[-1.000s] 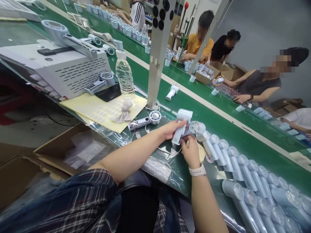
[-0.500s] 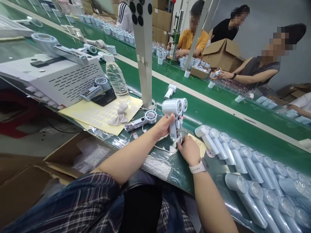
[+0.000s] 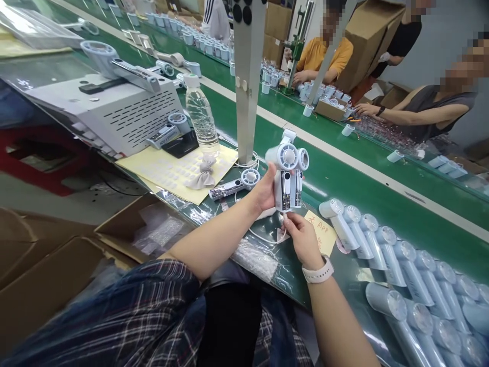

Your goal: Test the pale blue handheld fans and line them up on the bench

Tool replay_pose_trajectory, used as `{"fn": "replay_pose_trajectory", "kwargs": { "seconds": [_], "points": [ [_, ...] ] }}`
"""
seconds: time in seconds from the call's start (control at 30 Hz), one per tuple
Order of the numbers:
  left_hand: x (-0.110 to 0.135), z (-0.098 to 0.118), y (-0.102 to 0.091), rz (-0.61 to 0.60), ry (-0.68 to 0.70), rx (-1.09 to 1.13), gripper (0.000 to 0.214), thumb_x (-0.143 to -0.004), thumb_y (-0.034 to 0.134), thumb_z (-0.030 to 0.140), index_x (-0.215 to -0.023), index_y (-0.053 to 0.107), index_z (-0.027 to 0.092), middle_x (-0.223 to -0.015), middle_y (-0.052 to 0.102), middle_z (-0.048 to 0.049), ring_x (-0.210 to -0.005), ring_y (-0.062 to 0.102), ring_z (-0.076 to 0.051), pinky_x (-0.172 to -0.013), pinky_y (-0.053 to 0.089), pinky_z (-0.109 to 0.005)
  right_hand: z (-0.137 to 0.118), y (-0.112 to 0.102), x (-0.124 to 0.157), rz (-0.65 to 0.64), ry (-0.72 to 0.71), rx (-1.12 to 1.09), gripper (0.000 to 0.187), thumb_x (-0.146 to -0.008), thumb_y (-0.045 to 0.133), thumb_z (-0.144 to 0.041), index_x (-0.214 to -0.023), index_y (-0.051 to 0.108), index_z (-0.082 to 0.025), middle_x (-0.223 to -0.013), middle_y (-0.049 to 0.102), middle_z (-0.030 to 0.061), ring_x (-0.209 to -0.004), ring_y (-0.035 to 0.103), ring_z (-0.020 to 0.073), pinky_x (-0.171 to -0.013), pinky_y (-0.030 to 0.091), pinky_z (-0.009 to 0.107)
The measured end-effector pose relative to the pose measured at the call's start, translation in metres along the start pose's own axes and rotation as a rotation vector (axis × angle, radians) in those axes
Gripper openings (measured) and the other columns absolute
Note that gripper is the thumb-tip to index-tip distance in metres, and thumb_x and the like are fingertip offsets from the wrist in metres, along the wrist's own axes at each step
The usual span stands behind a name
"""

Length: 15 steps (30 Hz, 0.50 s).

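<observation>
A grey machine case (image 3: 114,112) sits at the far left, with one yellow sheet (image 3: 164,171) spread in front of it. One water bottle (image 3: 202,114) stands at the sheet's back edge, and one knotted cloth (image 3: 206,173) lies on the sheet. Just right of the cloth, one loose fan (image 3: 235,186) lies flat at the foot of a white post (image 3: 248,76).

The left hand (image 3: 265,191) is wrapped around two white fans (image 3: 288,178), held upright side by side above the table edge with their round heads on top. Below them, the right hand (image 3: 303,239) pinches something small and white at their lower ends. I cannot tell what it is.

One yellow note (image 3: 323,232) lies beside that hand. To the right, pale blue fans (image 3: 382,244) lie in two rows. There are more than a dozen, and they run out of view. Across the green belt (image 3: 344,178) sit three other people.
</observation>
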State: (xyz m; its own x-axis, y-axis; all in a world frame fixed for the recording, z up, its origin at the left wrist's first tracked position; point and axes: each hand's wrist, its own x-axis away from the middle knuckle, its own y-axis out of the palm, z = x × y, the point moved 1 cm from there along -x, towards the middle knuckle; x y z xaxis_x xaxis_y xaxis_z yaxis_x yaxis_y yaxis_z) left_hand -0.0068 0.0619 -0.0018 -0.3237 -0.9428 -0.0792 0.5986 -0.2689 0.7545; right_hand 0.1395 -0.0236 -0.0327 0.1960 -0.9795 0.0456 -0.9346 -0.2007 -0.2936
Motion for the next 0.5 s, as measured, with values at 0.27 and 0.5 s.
{"fn": "replay_pose_trajectory", "kwargs": {
  "seconds": [0.27, 0.5],
  "points": [
    [0.003, -0.001, 0.007, -0.053, 0.099, -0.003, 0.078, -0.051, 0.072, 0.093, -0.07, 0.058, 0.018, -0.097, 0.075, -0.012, -0.123, 0.064, -0.037, -0.092, 0.058, -0.038, -0.012, 0.012, 0.011, 0.068, -0.064, -0.227, 0.033, -0.09, 0.067, -0.054, -0.085, 0.066, -0.022, -0.07, 0.065, -0.0004, -0.07, 0.063, 0.0163, -0.075, 0.052, 0.032],
    [0.004, -0.013, 0.01, 0.024, 0.211, -0.061, 0.08, -0.048, 0.071, 0.094, -0.066, 0.061, 0.016, -0.087, 0.074, -0.01, -0.112, 0.069, -0.034, -0.087, 0.057, -0.036, -0.012, 0.028, 0.015, 0.111, -0.037, -0.537, 0.043, -0.093, 0.062, -0.063, -0.077, 0.052, -0.024, -0.045, 0.036, -0.0127, -0.04, 0.034, 0.0093, -0.057, 0.049, 0.029]
  ]
}}
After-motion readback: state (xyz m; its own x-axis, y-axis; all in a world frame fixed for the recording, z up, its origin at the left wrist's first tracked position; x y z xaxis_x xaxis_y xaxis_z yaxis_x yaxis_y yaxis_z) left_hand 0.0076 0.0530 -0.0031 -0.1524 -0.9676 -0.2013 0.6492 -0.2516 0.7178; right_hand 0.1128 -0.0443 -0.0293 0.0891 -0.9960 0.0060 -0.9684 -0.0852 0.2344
